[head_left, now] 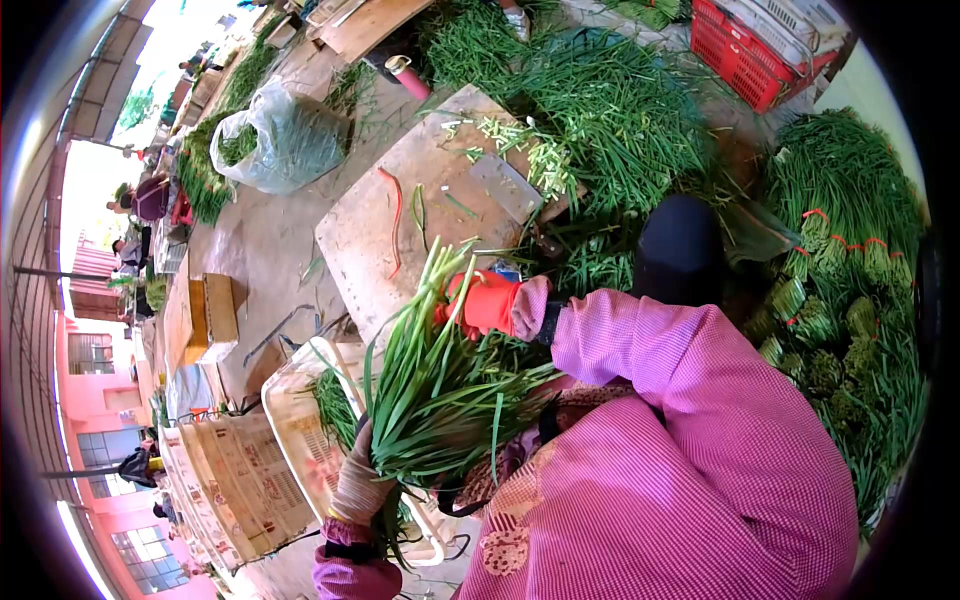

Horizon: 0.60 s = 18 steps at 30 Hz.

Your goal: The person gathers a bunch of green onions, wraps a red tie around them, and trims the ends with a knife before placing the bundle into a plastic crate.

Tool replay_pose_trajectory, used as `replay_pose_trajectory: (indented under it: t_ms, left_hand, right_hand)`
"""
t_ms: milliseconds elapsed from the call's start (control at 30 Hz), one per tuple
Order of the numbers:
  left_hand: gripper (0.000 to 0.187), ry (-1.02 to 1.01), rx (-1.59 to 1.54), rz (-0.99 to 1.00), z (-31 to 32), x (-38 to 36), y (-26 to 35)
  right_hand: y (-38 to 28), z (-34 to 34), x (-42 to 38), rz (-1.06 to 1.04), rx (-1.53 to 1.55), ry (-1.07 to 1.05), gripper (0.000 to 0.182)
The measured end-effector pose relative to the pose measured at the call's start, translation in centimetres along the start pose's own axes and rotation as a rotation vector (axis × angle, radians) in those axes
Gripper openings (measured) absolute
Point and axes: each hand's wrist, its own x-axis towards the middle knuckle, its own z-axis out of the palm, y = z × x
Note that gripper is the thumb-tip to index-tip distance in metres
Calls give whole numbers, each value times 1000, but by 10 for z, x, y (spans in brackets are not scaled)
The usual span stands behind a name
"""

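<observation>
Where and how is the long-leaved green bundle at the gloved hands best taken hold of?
Probably around its paler stalk end, from the person's right: there the long-leaved green bundle is narrower, while its leaves spread loosely. The orange-red gloved right hand sits at that end.

From over here the smock [700, 430] looks like matt woven cloth, the left-hand glove [358, 490] coarse knit, the right-hand glove [490, 303] smoother. The garlic chives [430, 395] have a soft sheen. Thin, glossy plastic makes the bag [290, 140]; stiffer plastic, the red crate [735, 60].
</observation>
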Motion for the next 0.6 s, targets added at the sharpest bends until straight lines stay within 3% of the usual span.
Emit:
replay_pose_trajectory:
  t_ms: [33,100,167,200,267,300,367,400,467,500,600]
  left_hand:
    - [74,0,1,-4,2,-1,3]
    - [67,4,-9,-13,4,-2,10]
    - [70,-7,-28,-8,1,-1,5]
    - [74,-12,-53,-8,-1,-3,0]
    - [73,8,-29,-23,-7,-8,-10]
    - [71,26,-5,-39,-9,-10,-14]
    - [69,41,-48,-20,-10,-12,-17]
    - [69,44,-30,-29,-11,-12,-17]
    - [69,44,-8,-34,-11,-9,-18]
    - [70,54,-31,-28,-11,-7,-20]
    - [70,44,-2,-12,-10,-5,-17]
  right_hand:
    - [-9,7,-5,26,-184,289,31]
    - [12,-2,25,-265,-944,424,34]
    - [-2,-13,14,-257,-989,366,30]
    - [2,-31,10,-655,-1116,509,27]
    - [-13,-60,9,-205,-1182,740,21]
    - [-11,-76,-2,-428,-950,815,19]
    - [-25,-92,-8,-101,-80,612,28]
    - [-28,-88,-12,-104,-82,613,28]
    - [-26,-70,-24,-125,152,195,38]
    - [-26,-60,-28,-77,111,34,39]
    - [-32,-23,-30,204,-230,-43,56]
